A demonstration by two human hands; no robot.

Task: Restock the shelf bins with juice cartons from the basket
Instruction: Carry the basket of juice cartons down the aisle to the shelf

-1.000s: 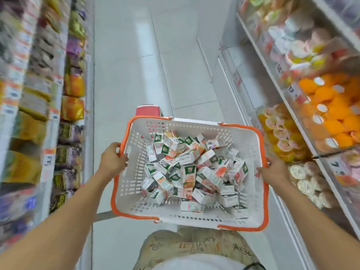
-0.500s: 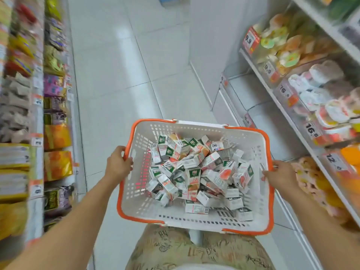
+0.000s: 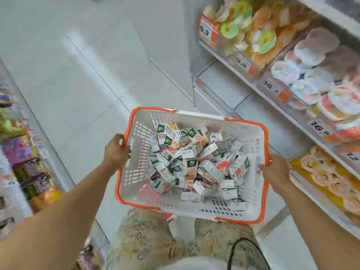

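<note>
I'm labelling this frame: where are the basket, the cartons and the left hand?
basket point(image 3: 251, 133): head view, far white wall.
cartons point(image 3: 191, 165): head view, green-topped carton mid-pile.
left hand point(image 3: 116, 152): head view, back of hand.

Bare floor aisle point(image 3: 81, 61) open at upper left. Stocked shelves point(image 3: 303, 78) crowd right edge; packet racks point(image 3: 21, 152) line left edge. Basket point(image 3: 251, 137) fills centre.

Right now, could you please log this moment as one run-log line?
left hand: grips basket rim | right hand: grips opposite rim | juice cartons: piled inside | restocking: not begun
</note>
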